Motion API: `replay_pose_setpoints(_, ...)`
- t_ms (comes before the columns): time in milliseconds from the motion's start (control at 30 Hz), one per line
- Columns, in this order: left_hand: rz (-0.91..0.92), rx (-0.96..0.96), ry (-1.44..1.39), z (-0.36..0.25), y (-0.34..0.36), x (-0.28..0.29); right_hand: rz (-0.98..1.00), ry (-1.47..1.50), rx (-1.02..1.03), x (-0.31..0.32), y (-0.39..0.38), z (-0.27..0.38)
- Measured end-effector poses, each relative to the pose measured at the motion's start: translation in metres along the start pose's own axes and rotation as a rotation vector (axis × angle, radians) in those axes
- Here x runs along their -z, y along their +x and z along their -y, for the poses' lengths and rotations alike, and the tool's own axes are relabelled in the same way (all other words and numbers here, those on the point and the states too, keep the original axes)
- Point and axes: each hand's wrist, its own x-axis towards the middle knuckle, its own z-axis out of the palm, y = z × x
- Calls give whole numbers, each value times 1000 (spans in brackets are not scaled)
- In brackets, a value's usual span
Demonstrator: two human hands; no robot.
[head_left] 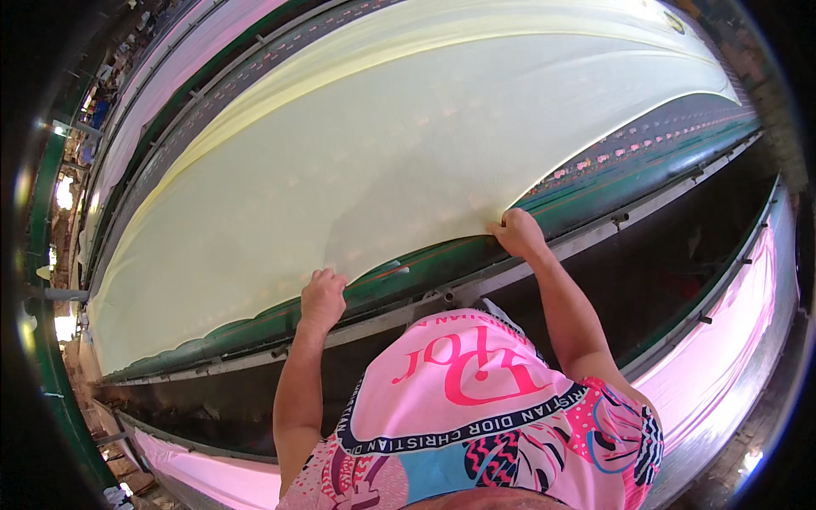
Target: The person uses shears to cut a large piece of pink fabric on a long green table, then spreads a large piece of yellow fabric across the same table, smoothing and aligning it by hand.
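A wide sheet of pale yellow fabric (408, 153) lies along a long green table (578, 208), over a dark cloth with small pink flower prints (633, 153). My left hand (323, 299) pinches the near edge of the pale fabric, left of the middle. Farther right, my right hand (518, 233) grips the same edge, its fingers closed on it. Between the hands the edge runs slightly curved just above the table's near side. To the right of my right hand, the edge slants away and leaves the printed cloth uncovered.
A metal rail (603, 229) with short stubs runs along the table's near side. Behind me stands another long table with pink fabric (722, 331). More pink fabric (183, 76) lies on a far table. A green beam (51, 365) rises at the left.
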Motion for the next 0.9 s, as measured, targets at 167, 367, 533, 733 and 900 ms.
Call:
replay_pose_setpoints(167,256,30,-143,-2,45,35,-47,-1,-109,-2,8,4)
replay_pose_setpoints(367,-234,-281,-400,-49,111,-25,-8,176,-216,-4,12,10)
replay_pose_setpoints(533,-380,-525,-487,-160,166,-43,4,703,-256,-17,15,-10)
replay_pose_setpoints(733,-293,-434,-315,-218,202,-62,222,1072,-314,-1,12,-3)
replay_pose_setpoints(900,-239,-415,-333,-231,189,-45,252,1514,-293,21,59,-62)
